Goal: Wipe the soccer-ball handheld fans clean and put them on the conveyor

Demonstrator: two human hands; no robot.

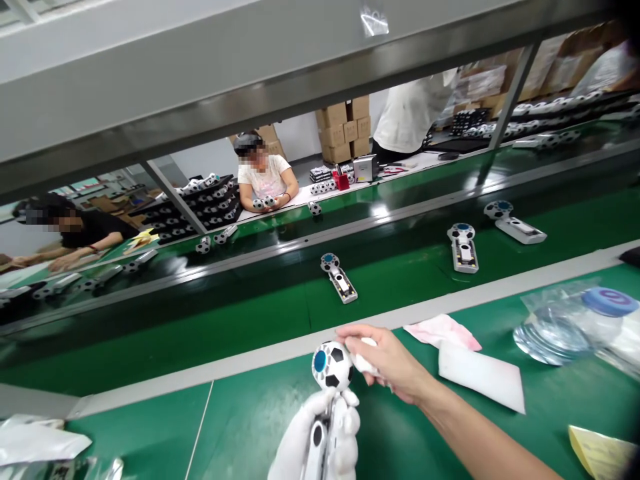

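My left hand (320, 437), in a white glove, is closed round the handle of a toy with a soccer-ball head (333, 365) and holds it upright over the green bench. My bare right hand (385, 363) pinches a small white cloth (361, 357) pressed against the right side of the ball head. Both hands meet at the toy near the bottom middle of the view.
Three similar toys (339, 277) (463, 247) (513, 221) lie on the green conveyor belt (250, 320) beyond. A pink cloth (443, 331), white paper (483, 377) and plastic bags (570, 323) lie to the right. Other people sit or stand across the line, by cardboard boxes (345, 127).
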